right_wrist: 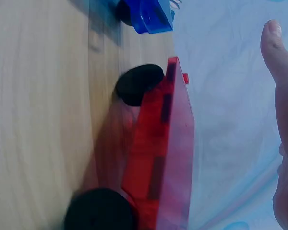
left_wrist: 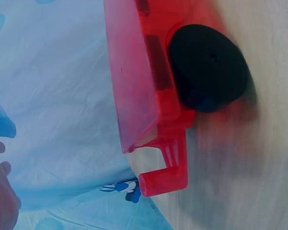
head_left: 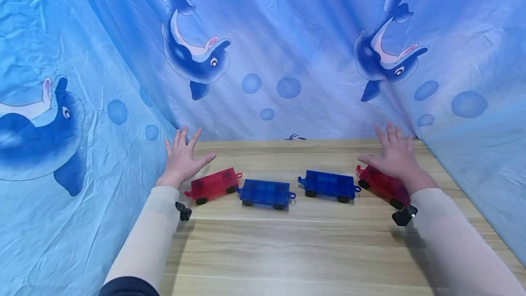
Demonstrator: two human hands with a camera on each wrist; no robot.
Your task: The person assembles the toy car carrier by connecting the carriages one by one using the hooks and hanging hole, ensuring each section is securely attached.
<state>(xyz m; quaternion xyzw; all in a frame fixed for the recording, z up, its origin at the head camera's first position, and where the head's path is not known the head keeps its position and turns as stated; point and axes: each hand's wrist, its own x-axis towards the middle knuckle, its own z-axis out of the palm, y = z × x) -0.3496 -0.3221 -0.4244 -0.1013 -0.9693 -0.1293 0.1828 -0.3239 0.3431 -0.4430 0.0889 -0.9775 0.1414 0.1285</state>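
Note:
My left hand [head_left: 181,162] is spread open over the table's left side, beside a red toy train car [head_left: 213,185]. In the left wrist view this car shows a black wheel [left_wrist: 209,67] and a red hook [left_wrist: 165,181]. A blue car [head_left: 265,192] sits just right of it, its left end close to the red one. Across a gap stands a second blue car [head_left: 328,183]. My right hand [head_left: 392,155], fingers spread, is above the second red car [head_left: 380,182] and partly hides it. Neither hand grips anything; in the right wrist view, the thumb [right_wrist: 273,43] stands apart from that red car [right_wrist: 177,153].
The cars stand on a wood-grain table [head_left: 263,250]. A blue curtain [head_left: 263,35] printed with dolphins hangs behind it and along both sides. Small black devices [head_left: 404,216] sit at both wrists.

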